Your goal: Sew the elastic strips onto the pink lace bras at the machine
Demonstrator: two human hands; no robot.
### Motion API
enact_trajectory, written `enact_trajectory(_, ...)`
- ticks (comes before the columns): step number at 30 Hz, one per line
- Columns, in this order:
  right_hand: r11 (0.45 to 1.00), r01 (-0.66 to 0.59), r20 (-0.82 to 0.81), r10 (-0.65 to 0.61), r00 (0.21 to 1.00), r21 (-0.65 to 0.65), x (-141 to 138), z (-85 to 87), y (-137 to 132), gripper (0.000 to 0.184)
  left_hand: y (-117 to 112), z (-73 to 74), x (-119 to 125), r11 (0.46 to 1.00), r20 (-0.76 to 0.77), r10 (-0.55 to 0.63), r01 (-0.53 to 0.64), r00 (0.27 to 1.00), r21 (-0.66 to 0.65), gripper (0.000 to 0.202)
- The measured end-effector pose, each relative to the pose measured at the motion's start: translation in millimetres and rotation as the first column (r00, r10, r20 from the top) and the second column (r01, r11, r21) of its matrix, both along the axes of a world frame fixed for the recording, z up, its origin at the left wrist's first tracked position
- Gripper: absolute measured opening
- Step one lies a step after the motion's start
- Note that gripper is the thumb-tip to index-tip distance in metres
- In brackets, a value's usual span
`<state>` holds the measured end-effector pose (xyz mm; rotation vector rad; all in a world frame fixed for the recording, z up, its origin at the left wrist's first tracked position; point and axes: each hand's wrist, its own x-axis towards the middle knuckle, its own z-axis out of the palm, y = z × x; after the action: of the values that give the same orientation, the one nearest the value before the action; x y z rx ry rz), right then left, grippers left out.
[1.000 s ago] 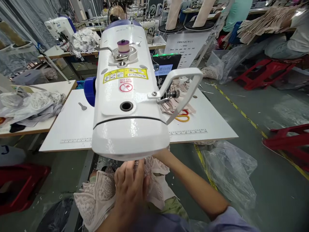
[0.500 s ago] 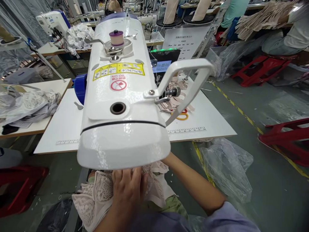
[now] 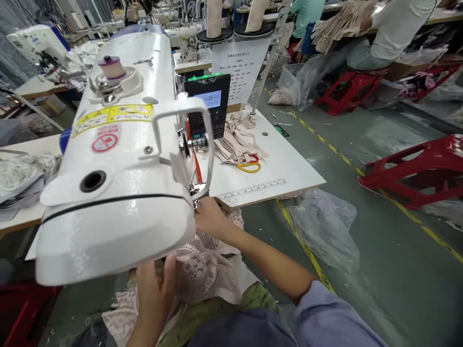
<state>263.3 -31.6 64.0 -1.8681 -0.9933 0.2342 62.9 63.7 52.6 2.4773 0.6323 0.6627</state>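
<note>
A pale pink lace bra [image 3: 202,270] hangs in folds below the white sewing machine [image 3: 115,231] and lies partly over my lap. My left hand [image 3: 154,289] is at the bra's left part, under the front of the machine head. Its thumb and fingers curl together at the lace, and the fingertips are hidden by the machine. My right hand [image 3: 211,219] reaches in beside the needle area, just above the lace. The machine head covers its fingers, so their grip does not show.
Pale fabric strips [image 3: 238,140] and yellow-handled scissors [image 3: 249,166] lie on the white table [image 3: 289,164], near a printed ruler [image 3: 253,189]. A control panel [image 3: 208,106] stands behind. Red stools [image 3: 415,168] and a plastic bag [image 3: 321,226] are at the right. Another person [image 3: 398,29] sits farther back.
My view has turned right, so the machine appears farther left. My right hand, hidden before, now shows beside the needle area. My left hand has shifted left and its thumb is apart from the lace folds.
</note>
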Motion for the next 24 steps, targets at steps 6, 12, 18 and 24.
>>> enact_trajectory(6, 0.998, 0.029, 0.09, -0.024, 0.996, -0.048, -0.7, -7.6, 6.4, 0.014, 9.7, 3.9, 13.4, 0.923, -0.058, 0.0, -0.023, 0.998, -0.383, 0.037)
enact_trajectory(12, 0.999, 0.037, 0.082, -0.039, 0.996, 0.03, 2.0, -6.1, 4.6, 0.014, 2.7, 6.1, 16.2, 0.914, -0.085, 0.159, -0.179, 0.984, -0.363, 0.032)
enact_trajectory(18, 0.993, 0.006, 0.093, -0.017, 0.996, 0.118, 4.4, -5.7, 1.3, 0.015, -6.3, 13.9, 24.4, 0.963, -0.066, 0.18, -0.189, 0.981, -0.191, 0.029)
enact_trajectory(24, 0.993, 0.022, 0.1, -0.034, 0.994, 0.115, 5.8, -6.1, -0.6, 0.011, -12.6, 20.4, 31.7, 0.969, -0.105, 0.228, -0.237, 0.968, -0.074, 0.03)
